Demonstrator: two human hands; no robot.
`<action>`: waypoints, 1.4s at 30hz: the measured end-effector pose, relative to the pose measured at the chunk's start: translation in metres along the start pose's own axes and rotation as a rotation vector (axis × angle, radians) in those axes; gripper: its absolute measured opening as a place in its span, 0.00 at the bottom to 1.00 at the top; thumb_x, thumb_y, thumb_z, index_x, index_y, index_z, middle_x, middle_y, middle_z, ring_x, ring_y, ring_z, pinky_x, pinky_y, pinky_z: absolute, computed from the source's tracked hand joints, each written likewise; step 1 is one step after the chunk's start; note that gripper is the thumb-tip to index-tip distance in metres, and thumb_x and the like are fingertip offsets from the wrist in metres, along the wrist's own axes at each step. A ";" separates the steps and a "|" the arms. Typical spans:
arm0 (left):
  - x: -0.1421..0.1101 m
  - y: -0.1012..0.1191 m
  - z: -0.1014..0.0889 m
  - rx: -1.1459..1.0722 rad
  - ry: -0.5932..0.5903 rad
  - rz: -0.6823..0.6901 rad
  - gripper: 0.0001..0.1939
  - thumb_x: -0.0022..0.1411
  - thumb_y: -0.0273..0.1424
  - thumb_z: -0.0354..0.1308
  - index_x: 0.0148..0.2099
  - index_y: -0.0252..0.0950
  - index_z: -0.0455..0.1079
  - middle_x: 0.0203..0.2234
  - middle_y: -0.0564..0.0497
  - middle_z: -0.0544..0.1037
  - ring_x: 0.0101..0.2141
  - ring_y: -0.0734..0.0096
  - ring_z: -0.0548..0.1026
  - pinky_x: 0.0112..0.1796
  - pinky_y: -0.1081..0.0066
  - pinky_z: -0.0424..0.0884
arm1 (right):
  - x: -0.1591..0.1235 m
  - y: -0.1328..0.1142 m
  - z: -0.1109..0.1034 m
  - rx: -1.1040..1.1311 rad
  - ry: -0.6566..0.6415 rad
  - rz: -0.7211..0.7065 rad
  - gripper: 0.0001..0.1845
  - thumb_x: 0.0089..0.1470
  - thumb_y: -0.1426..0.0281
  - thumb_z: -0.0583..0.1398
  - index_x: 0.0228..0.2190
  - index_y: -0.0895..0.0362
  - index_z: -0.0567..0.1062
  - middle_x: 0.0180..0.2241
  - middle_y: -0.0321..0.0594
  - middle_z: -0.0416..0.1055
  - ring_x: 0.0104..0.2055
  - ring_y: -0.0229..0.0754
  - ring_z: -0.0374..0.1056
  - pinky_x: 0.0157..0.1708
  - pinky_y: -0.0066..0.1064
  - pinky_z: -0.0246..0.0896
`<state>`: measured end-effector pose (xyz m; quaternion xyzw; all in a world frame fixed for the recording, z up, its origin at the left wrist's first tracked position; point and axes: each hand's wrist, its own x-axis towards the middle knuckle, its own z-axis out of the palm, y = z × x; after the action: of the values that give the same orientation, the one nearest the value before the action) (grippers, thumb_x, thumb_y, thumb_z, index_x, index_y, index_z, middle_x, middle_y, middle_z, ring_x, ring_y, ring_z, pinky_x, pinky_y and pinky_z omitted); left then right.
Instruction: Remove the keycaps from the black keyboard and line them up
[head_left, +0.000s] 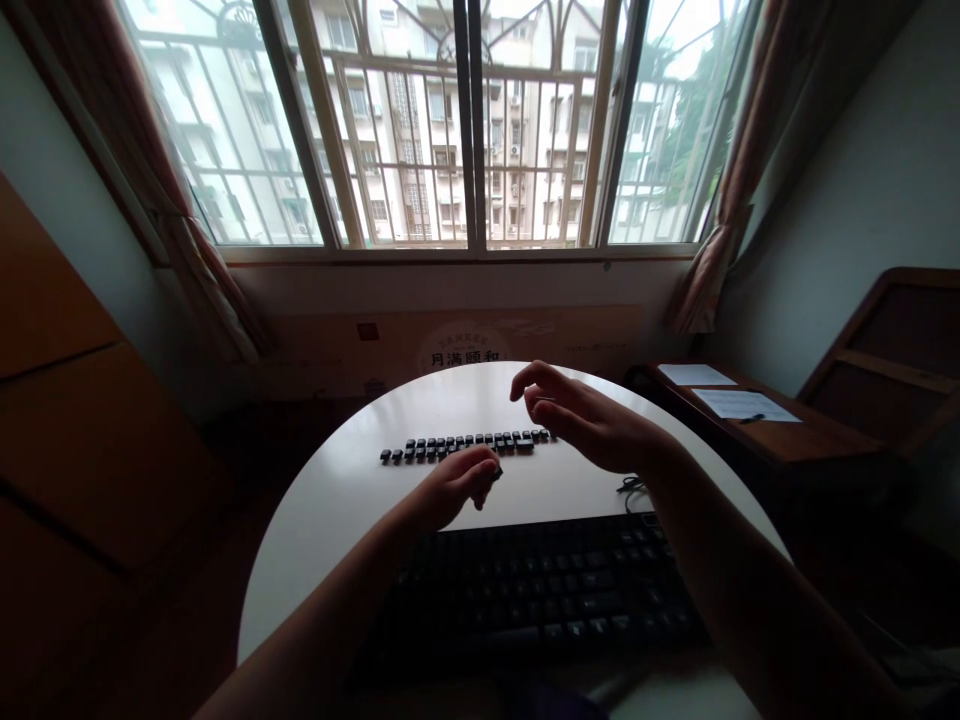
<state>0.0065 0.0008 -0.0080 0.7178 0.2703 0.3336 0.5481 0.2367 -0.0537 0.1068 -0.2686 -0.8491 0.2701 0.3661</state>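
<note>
My left hand (pixel 461 485) is closed over the table, its fingertips pinching a small black keycap (pixel 497 473). My right hand (pixel 592 415) is raised beyond it to the right, fingers curled, with a thin, shiny wire-like tool (pixel 545 400) between thumb and fingers; most of that tool is hidden. Loose black keycaps (pixel 465 445) stand in rows on the white table, just past my left hand. Nearest me lies a black keyboard (pixel 540 580), partly covered by my forearms and dark in shadow.
The round white table (pixel 315 530) has a curved edge. A black cable (pixel 634 490) lies behind the keyboard's right end. To the right, a wooden surface (pixel 817 430) holds papers (pixel 746 405) and a pen (pixel 752 418). A barred window (pixel 472 150) and curtains (pixel 187 250) are ahead.
</note>
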 end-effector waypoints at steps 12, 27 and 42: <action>0.001 0.004 0.001 0.009 0.007 -0.040 0.25 0.58 0.53 0.59 0.34 0.34 0.66 0.19 0.57 0.65 0.21 0.76 0.65 0.23 0.74 0.64 | 0.004 0.013 -0.014 0.478 0.029 -0.046 0.25 0.65 0.55 0.51 0.48 0.61 0.75 0.28 0.38 0.59 0.30 0.39 0.54 0.28 0.30 0.51; -0.001 0.007 0.003 0.029 0.005 -0.056 0.25 0.58 0.53 0.58 0.33 0.34 0.65 0.20 0.58 0.65 0.21 0.76 0.65 0.24 0.73 0.64 | 0.005 0.017 -0.011 0.542 0.047 -0.137 0.11 0.52 0.71 0.60 0.38 0.60 0.78 0.31 0.41 0.68 0.32 0.40 0.59 0.33 0.32 0.57; -0.002 0.012 0.003 0.057 -0.003 -0.052 0.25 0.59 0.54 0.58 0.33 0.34 0.66 0.19 0.57 0.65 0.21 0.76 0.65 0.24 0.73 0.64 | 0.005 0.020 -0.007 0.641 -0.090 0.115 0.04 0.56 0.74 0.56 0.35 0.59 0.71 0.23 0.34 0.67 0.21 0.34 0.58 0.20 0.24 0.49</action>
<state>0.0077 -0.0061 0.0027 0.7263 0.2974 0.3106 0.5363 0.2442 -0.0339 0.1001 -0.1751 -0.7195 0.5556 0.3781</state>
